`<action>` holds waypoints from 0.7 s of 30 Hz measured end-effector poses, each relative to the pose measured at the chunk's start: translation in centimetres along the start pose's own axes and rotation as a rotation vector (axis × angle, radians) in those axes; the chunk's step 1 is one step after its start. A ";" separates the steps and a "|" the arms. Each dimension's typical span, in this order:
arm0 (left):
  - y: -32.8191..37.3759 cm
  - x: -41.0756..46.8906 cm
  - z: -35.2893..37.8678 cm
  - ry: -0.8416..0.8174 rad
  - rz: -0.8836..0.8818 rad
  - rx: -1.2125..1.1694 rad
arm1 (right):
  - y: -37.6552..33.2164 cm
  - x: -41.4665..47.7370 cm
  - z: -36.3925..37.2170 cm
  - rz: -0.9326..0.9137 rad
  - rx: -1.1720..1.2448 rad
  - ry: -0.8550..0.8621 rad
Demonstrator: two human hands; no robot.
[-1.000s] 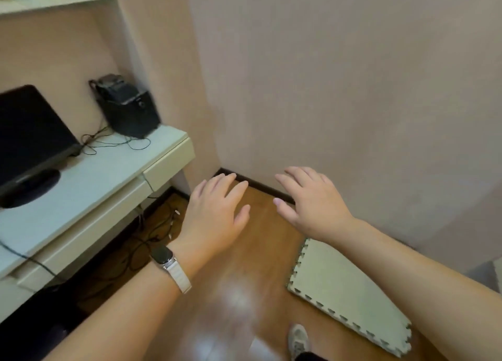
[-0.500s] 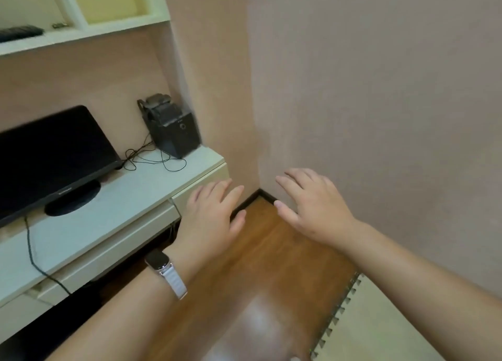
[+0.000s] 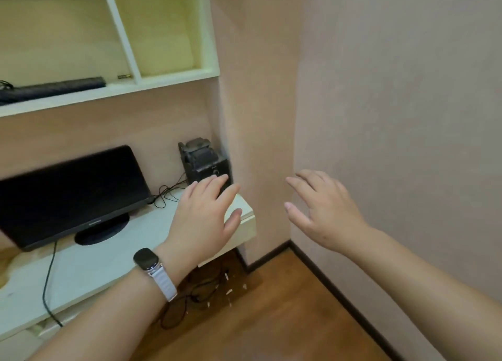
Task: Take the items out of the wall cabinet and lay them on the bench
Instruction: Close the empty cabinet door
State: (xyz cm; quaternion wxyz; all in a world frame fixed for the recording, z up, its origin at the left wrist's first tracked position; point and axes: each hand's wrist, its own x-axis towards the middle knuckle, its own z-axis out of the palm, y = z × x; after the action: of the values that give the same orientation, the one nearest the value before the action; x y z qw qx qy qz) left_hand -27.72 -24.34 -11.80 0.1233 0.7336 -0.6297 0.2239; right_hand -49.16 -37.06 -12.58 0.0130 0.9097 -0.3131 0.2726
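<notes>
The white wall cabinet (image 3: 173, 74) hangs at the upper left with open compartments. In its left compartment lie a long black bar-shaped item (image 3: 54, 87) and a small brass-coloured object (image 3: 124, 76); the right compartment looks bare. Below it runs the white bench (image 3: 89, 263). My left hand (image 3: 202, 219), a watch on its wrist, hovers with straight fingers above the bench's right end and holds nothing. My right hand (image 3: 323, 211) floats open in front of the pink wall, to the right of the bench.
A black monitor (image 3: 68, 195) stands on the bench, with a black box-shaped device (image 3: 205, 163) in the right corner and thin cables beside it. More cables lie on the wooden floor (image 3: 271, 320) under the bench. Pink walls close the right side.
The view has swung up and to the left, bringing the wall cabinet and its contents into sight. Both hands have stayed open and risen toward the bench's right end.
</notes>
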 end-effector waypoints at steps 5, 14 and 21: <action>-4.7 6.0 0.6 0.152 0.006 0.019 | 0.2 7.6 0.7 -0.029 0.009 0.091; -14.5 19.1 1.5 0.321 0.052 0.023 | 0.9 23.7 0.8 -0.081 -0.017 0.350; -21.4 28.8 0.8 0.475 0.100 0.111 | 1.9 33.7 -0.6 -0.094 0.000 0.571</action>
State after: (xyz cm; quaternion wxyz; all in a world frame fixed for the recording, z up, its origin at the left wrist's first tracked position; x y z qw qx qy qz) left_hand -3.56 -45.97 3.61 0.2160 0.6339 -0.6054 0.4301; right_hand -28.42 -57.45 4.64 0.1136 0.8096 -0.2542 0.5168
